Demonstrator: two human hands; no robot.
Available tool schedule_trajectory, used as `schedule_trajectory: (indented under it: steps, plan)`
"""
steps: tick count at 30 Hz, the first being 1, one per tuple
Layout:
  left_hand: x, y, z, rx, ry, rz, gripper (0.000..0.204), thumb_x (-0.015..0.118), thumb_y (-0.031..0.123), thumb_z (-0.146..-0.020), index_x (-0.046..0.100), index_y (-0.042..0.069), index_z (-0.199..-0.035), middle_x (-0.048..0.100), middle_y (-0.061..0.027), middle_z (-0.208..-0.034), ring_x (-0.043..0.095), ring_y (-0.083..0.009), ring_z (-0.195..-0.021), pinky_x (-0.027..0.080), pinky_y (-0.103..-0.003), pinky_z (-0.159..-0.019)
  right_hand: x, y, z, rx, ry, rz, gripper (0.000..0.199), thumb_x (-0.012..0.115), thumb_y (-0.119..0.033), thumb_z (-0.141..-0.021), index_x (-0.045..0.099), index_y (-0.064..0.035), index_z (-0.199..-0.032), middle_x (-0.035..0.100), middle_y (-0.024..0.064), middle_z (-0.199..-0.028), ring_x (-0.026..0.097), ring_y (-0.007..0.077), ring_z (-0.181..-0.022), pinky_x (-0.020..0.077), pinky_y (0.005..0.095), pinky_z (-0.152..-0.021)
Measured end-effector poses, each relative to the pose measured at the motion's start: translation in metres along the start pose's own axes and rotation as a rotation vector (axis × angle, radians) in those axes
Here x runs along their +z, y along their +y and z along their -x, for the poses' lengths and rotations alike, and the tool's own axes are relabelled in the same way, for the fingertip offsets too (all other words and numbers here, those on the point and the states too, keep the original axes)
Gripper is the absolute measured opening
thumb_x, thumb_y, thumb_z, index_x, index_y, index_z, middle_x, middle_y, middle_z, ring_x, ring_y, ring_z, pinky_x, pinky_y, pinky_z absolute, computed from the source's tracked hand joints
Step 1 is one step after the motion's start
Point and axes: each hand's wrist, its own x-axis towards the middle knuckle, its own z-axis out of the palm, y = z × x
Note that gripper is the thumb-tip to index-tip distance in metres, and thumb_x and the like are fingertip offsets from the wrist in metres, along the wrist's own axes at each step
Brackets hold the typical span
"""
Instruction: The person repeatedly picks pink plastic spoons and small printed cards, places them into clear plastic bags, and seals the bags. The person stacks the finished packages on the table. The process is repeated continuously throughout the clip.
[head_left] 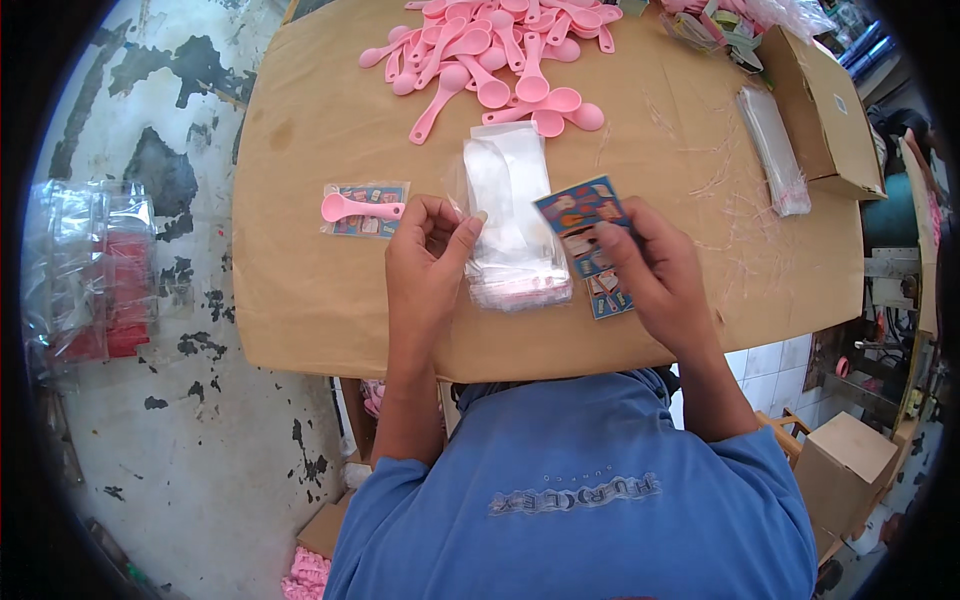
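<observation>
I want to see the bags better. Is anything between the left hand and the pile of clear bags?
No. The left hand already pinches the top bag of the pile of clear bags, fingers right on its edge. The right hand holds a colourful card beside it.

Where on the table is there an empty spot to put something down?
The table is bare along its left side, below and left of the packed pink spoon. Another bare patch lies at the right, between the right hand and the cardboard box. The top edge is crowded with the pile of pink spoons.
</observation>
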Motion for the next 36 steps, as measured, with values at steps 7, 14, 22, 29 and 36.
schedule_trajectory:
  steps: [7,14,22,29,36]
  plan:
    - [-0.006,0.002,0.001,0.020,-0.023,0.071,0.044,0.076,0.005,-0.092,0.053,0.001,-0.128,0.063,0.0013,-0.089,0.058,-0.0049,-0.079,0.045,-0.019,-0.069,0.026,0.000,-0.013,-0.091,-0.210,0.281,0.018,0.058,-0.019,-0.104,0.059,-0.0008,-0.101,0.064,0.0175,-0.080,0.062,0.0347,-0.070,0.0458,0.0436,-0.063]
    - [-0.014,0.004,0.003,-0.025,0.059,0.243,0.048,0.073,0.005,-0.094,0.050,0.001,-0.136,0.068,-0.0030,-0.092,0.066,-0.0095,-0.081,0.050,-0.021,-0.069,0.026,0.006,-0.011,-0.096,-0.193,0.377,0.020,0.058,-0.021,-0.104,0.055,-0.0026,-0.097,0.064,0.0202,-0.079,0.062,0.0434,-0.074,0.0439,0.0511,-0.064]
    - [-0.013,0.030,0.001,0.250,0.390,0.181,0.048,0.063,0.003,-0.100,0.042,0.002,-0.143,0.072,-0.0109,-0.099,0.074,-0.0213,-0.092,0.061,-0.030,-0.080,0.023,0.008,-0.013,-0.091,-0.211,0.354,0.021,0.058,-0.023,-0.104,0.055,-0.0030,-0.096,0.064,0.0200,-0.080,0.063,0.0431,-0.074,0.0434,0.0516,-0.063]
    - [-0.002,0.039,-0.011,0.188,0.209,0.592,0.063,0.063,-0.001,-0.098,0.029,0.004,-0.152,0.068,-0.0133,-0.106,0.073,-0.0273,-0.100,0.062,-0.034,-0.089,0.020,0.006,-0.010,-0.146,-0.193,0.229,0.015,0.059,-0.016,-0.102,0.059,-0.0009,-0.105,0.064,0.0200,-0.083,0.063,0.0363,-0.071,0.0469,0.0443,-0.064]
    - [0.030,0.045,-0.003,0.065,0.001,0.574,0.081,0.068,-0.002,-0.095,0.021,0.003,-0.160,0.071,-0.0221,-0.120,0.072,-0.0261,-0.110,0.061,-0.031,-0.091,0.002,-0.002,-0.010,0.123,0.015,-0.333,0.023,0.060,-0.023,-0.106,0.063,-0.0028,-0.116,0.067,-0.0003,-0.091,0.052,0.0028,-0.064,0.0417,0.0219,-0.054]
